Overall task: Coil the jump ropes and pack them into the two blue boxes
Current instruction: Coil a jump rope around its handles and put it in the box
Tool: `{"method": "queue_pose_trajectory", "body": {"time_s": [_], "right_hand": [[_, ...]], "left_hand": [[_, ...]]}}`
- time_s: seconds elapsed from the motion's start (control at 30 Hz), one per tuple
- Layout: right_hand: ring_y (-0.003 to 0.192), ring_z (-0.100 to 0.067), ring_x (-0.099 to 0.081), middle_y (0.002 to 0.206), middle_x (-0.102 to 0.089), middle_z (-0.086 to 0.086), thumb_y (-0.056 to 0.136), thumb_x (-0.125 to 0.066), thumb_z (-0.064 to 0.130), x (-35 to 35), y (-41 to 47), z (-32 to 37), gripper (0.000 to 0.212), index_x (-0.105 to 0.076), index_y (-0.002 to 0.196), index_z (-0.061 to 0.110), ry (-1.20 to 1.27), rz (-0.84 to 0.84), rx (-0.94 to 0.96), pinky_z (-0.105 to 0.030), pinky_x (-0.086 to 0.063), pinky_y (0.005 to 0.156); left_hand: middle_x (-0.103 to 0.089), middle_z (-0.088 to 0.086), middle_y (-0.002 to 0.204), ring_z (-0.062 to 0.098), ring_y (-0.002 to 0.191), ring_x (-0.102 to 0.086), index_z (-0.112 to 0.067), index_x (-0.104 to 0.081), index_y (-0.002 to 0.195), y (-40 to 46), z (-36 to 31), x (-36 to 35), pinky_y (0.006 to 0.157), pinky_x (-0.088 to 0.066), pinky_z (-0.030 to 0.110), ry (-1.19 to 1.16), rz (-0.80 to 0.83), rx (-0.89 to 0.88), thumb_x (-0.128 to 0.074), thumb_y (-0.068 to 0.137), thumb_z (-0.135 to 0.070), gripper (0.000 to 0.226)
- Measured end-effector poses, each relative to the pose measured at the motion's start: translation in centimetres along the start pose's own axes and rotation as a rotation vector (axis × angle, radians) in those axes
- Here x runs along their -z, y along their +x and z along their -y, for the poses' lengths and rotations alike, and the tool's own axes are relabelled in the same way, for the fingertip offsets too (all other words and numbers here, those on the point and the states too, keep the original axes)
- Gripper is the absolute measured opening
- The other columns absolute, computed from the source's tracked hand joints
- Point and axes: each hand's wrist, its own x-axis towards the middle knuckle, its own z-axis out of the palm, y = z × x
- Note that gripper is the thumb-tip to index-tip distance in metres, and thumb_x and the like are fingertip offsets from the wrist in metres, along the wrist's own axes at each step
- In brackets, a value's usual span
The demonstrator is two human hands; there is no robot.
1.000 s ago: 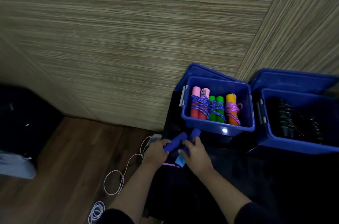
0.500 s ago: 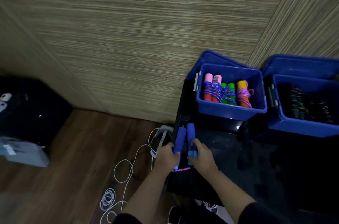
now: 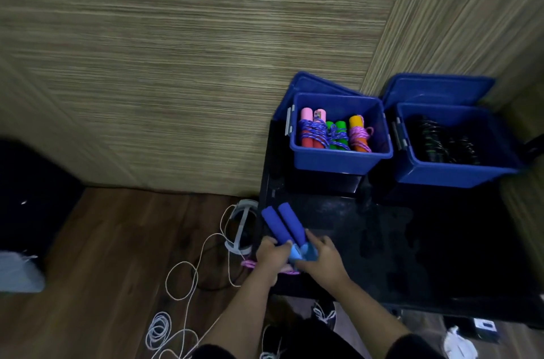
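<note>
Blue foam covers the two jump rope handles (image 3: 284, 224), which lie side by side and touch each other along their length. They point away from the person and a little to the left, over the near left corner of the black table (image 3: 412, 241). The left hand (image 3: 272, 254) is closed around the near end of the left handle, and the right hand (image 3: 319, 260) is closed around the near end of the right handle, where the lighter blue caps (image 3: 300, 254) show between the fingers. Both hands are close together, almost touching, and the foam parts stick out beyond them. A short piece of pink rope (image 3: 250, 264) shows under the left hand at the table edge; how the rest of it runs I cannot tell.

Farther back on the same table stand the two blue boxes, well apart from the hands. The left box (image 3: 338, 158) holds three coiled ropes standing next to each other: one with pink and red handles (image 3: 310, 129), one with green handles (image 3: 337, 135), one with orange handles (image 3: 357, 133). The right box (image 3: 453, 174) holds dark ropes (image 3: 438, 142) which are hard to see. Behind each box a blue lid (image 3: 435, 87) leans on the striped wall (image 3: 176, 64).

On the wooden floor (image 3: 103, 241), left of the table, lies a white cord (image 3: 182, 279), partly looped.
</note>
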Motion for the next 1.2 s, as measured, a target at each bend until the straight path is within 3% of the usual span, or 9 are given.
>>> {"method": "queue_pose_trajectory", "body": {"time_s": [0.1,0.2,0.3,0.43,0.5,0.6,0.8,0.97,1.2], "right_hand": [[0.112,-0.018,-0.044,0.122,-0.039,0.0,0.06,-0.072,0.057,-0.3,-0.2,-0.5,0.109,-0.02,0.15,0.022,-0.256,0.035,0.025,-0.03,-0.042,0.09],[0.117,-0.019,-0.039,0.132,-0.038,-0.001,0.07,-0.078,0.038,-0.7,0.0,-0.6,0.102,-0.017,0.15,0.02,-0.266,0.039,0.048,-0.029,-0.038,0.099],[0.118,-0.019,-0.036,0.135,-0.037,-0.002,0.072,-0.077,0.029,-1.0,0.5,-0.4,0.099,-0.017,0.15,0.017,-0.267,0.052,0.092,-0.023,-0.032,0.099],[0.119,-0.018,-0.035,0.135,-0.036,-0.001,0.074,-0.075,0.027,-0.5,1.0,-0.4,0.097,-0.016,0.15,0.017,-0.273,0.091,0.129,-0.021,-0.028,0.099],[0.121,-0.019,-0.034,0.136,-0.037,-0.002,0.075,-0.074,0.027,0.0,1.3,-0.4,0.094,-0.018,0.15,0.017,-0.281,0.105,0.154,-0.02,-0.027,0.1],[0.123,-0.02,-0.034,0.139,-0.038,-0.002,0.074,-0.074,0.026,0.7,2.0,-0.4,0.093,-0.022,0.149,0.017,-0.303,0.112,0.166,-0.023,-0.028,0.104],[0.132,-0.02,-0.031,0.143,-0.031,-0.004,0.076,-0.072,0.019,0.3,2.1,-0.6,0.082,-0.029,0.145,0.008,-0.238,-0.044,0.062,-0.026,-0.03,0.11],[0.109,-0.024,-0.049,0.112,-0.04,-0.006,0.082,-0.07,0.025,-0.3,2.4,-0.2,0.042,-0.049,0.114,0.007,-0.201,-0.115,-0.121,-0.028,-0.041,0.088],[0.083,-0.015,-0.051,0.095,-0.055,-0.007,0.082,-0.066,0.007,-1.7,3.6,0.9,0.012,-0.063,0.094,0.007,-0.008,-0.067,-0.132,-0.012,-0.033,0.054]], "left_hand": [[-0.064,0.016,0.1,0.031,0.089,-0.068,-0.018,-0.048,0.082,-0.9,0.0,0.1,0.07,-0.06,0.043,0.079,-0.066,-0.066,-0.073,0.082,-0.02,0.025],[-0.061,0.003,0.09,0.022,0.088,-0.064,-0.016,-0.048,0.09,-1.3,-0.2,1.1,0.075,-0.051,0.029,0.305,-0.071,-0.257,-0.077,0.079,-0.026,0.032],[-0.044,0.006,0.129,0.024,0.122,-0.044,-0.014,-0.037,0.133,-1.4,-0.5,2.6,0.094,-0.046,0.035,0.604,-0.124,-0.508,-0.077,0.075,-0.039,0.075],[-0.003,-0.004,0.161,0.021,0.148,0.0,-0.033,-0.015,0.151,-0.5,-1.9,4.8,0.116,-0.015,0.052,1.242,-0.072,-0.969,-0.044,0.085,-0.066,0.08],[-0.003,-0.007,0.16,0.013,0.147,0.005,-0.037,-0.021,0.15,0.4,-2.3,5.3,0.116,0.0,0.058,1.352,0.098,-1.086,-0.035,0.084,-0.066,0.073],[-0.016,-0.006,0.16,0.012,0.148,-0.004,-0.035,-0.026,0.149,1.0,-2.8,5.3,0.109,0.023,0.053,1.469,0.172,-1.082,-0.051,0.083,-0.056,0.073],[-0.022,0.002,0.152,0.02,0.142,-0.02,-0.029,-0.012,0.151,0.5,-4.7,4.1,0.114,0.004,0.059,1.735,0.046,-0.894,-0.046,0.087,-0.065,0.08],[-0.033,0.001,0.143,0.022,0.125,-0.037,-0.023,-0.012,0.151,1.3,-3.6,5.0,0.105,-0.026,0.042,1.683,0.012,-0.853,-0.037,0.084,-0.075,0.089],[-0.024,0.003,0.154,0.026,0.128,-0.036,-0.032,-0.006,0.152,0.6,-1.8,6.1,0.103,-0.028,0.042,1.641,0.014,-0.816,-0.027,0.09,-0.071,0.077]]}}
